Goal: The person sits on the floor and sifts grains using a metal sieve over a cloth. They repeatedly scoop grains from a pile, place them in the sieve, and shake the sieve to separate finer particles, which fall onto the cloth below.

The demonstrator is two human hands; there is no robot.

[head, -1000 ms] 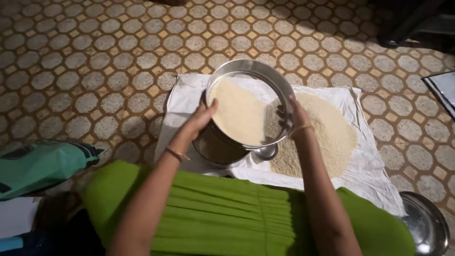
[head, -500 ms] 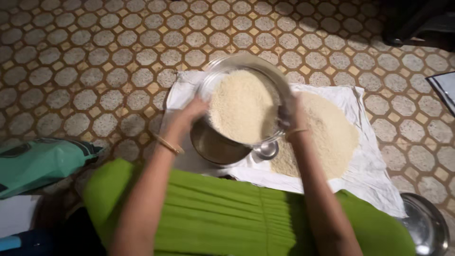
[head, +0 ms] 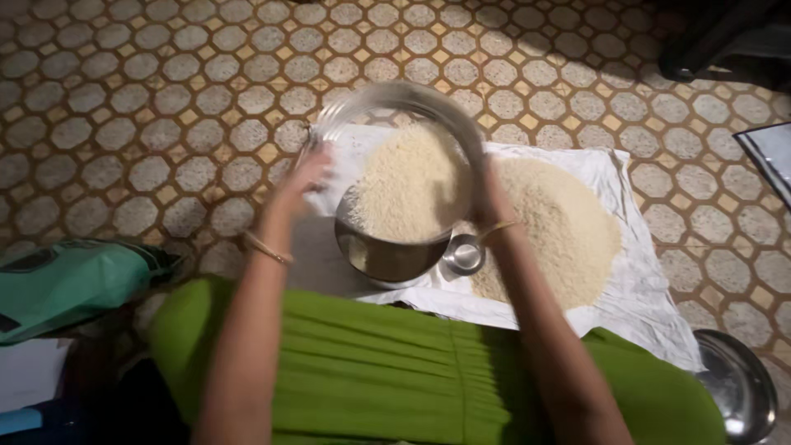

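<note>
My left hand (head: 306, 177) grips the left rim of a round steel sieve (head: 387, 99), and my right hand (head: 493, 198) grips its right rim. The sieve is blurred with motion and holds pale grain (head: 408, 185). It hangs above a steel pot (head: 387, 257) that stands on a white cloth (head: 651, 280). A heap of the same grain (head: 560, 231) lies on the cloth to the right of the pot. A small steel cup (head: 464, 254) sits between the pot and the heap.
The cloth lies on a patterned tile floor (head: 165, 107). A teal bag (head: 66, 284) rests at the left, a steel plate (head: 737, 387) at the bottom right, dark furniture (head: 725, 41) at the top right. My green garment (head: 395, 371) fills the foreground.
The sieve has swung to the left between my hands, and the grain in it has slid from the left side toward the right. The pot, cup and heap stay put.
</note>
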